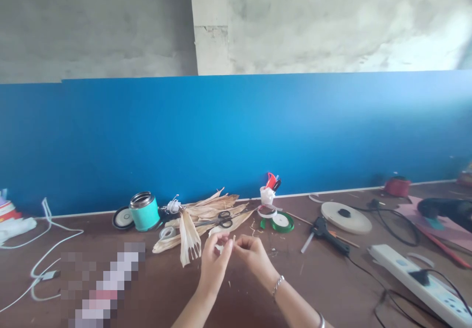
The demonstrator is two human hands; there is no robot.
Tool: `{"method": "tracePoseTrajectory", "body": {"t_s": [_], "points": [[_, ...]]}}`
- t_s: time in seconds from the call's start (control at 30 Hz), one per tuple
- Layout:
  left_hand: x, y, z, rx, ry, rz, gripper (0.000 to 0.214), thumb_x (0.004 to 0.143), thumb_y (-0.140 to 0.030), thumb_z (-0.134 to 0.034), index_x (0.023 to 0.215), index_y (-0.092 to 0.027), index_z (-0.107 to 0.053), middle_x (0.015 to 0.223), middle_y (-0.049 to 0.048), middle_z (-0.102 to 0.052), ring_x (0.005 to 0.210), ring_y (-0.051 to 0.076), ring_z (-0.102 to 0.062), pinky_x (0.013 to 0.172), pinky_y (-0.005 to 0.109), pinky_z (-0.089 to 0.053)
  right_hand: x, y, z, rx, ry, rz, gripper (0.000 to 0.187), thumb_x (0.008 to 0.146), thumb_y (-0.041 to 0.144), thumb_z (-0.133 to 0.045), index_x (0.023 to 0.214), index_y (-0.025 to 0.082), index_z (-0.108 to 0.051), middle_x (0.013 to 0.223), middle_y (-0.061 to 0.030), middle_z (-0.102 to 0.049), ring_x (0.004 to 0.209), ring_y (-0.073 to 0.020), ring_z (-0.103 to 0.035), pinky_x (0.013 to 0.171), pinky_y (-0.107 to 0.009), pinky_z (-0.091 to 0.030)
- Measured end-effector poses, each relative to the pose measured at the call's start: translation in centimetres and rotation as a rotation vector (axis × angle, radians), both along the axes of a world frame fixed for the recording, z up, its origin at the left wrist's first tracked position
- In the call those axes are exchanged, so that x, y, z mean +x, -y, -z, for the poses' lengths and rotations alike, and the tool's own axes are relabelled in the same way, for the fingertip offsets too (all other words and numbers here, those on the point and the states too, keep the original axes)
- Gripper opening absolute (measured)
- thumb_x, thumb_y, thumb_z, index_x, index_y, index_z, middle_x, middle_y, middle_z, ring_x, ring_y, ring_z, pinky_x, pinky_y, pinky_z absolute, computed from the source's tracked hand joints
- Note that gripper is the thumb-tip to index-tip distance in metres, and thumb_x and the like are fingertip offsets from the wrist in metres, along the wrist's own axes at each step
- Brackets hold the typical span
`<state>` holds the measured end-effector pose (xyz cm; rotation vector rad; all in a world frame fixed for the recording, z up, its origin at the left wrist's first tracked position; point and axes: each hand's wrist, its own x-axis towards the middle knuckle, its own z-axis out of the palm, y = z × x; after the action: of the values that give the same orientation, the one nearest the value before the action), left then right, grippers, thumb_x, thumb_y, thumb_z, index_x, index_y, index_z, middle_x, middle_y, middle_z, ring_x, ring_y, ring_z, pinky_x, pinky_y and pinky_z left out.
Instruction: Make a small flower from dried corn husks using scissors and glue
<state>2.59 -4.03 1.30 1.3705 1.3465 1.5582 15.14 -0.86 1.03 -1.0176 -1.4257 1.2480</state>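
Observation:
My left hand (pixel 217 260) and my right hand (pixel 255 255) meet over the table, fingertips pinched together. Between them shows the tip of a small pale strip (pixel 234 238), which looks like corn husk; most of it is hidden by the fingers. Just beyond lies a pile of dried corn husks (pixel 212 205), and one husk (pixel 190 237) with its end cut into fringes hangs toward me. Dark-handled scissors (pixel 224 219) rest on the pile. A roll of clear tape (pixel 167 232) sits at its left side.
A turquoise thermos (pixel 144 212) stands at the left. To the right are a white cup of pens (pixel 267 195), a green ribbon spool (pixel 282 222), a black glue gun (pixel 328 234), a round cream disc (pixel 346 218) and a power strip (pixel 420 283) with cables. A blue panel (pixel 236 136) borders the back.

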Motion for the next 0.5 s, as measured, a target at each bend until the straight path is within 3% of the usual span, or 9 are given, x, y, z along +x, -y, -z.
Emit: {"method": "tracePoseTrajectory", "body": {"t_s": [0.17, 0.37, 0.5], "points": [[-0.2, -0.3, -0.1, -0.053, 0.009, 0.067, 0.026, 0.071, -0.043, -0.065, 0.065, -0.018, -0.067, 0.071, 0.0033, -0.063, 0.075, 0.021, -0.055, 0.07, 0.028, -0.038, -0.4, 0.5, 0.2, 0.087, 0.067, -0.015, 0.032, 0.061, 0.038, -0.071, 0.047, 0.015, -0.053, 0.052, 0.0033, -0.045, 0.052, -0.0094, -0.037, 0.05, -0.023, -0.028], [-0.7, -0.1, -0.9, -0.189, 0.192, 0.104, 0.034, 0.067, -0.05, -0.067, 0.073, -0.017, -0.072, 0.073, 0.003, -0.065, 0.076, 0.021, -0.055, 0.071, 0.028, -0.038, 0.3, 0.2, 0.1, 0.059, 0.129, -0.038, 0.028, 0.063, 0.037, -0.071, 0.051, 0.015, -0.057, 0.052, 0.0028, -0.05, 0.05, -0.0096, -0.04, 0.05, -0.023, -0.031], [-1.2, -0.3, -0.9, -0.196, 0.141, 0.185, 0.035, 0.072, -0.05, -0.063, 0.077, -0.017, -0.071, 0.07, 0.0019, -0.062, 0.071, 0.019, -0.052, 0.07, 0.028, -0.037, 0.8, 0.0, -0.4, 0.083, 0.008, -0.034, 0.029, 0.072, 0.045, -0.064, 0.074, 0.017, -0.069, 0.065, -0.0003, -0.059, 0.059, -0.0127, -0.048, 0.057, -0.024, -0.038]]}}
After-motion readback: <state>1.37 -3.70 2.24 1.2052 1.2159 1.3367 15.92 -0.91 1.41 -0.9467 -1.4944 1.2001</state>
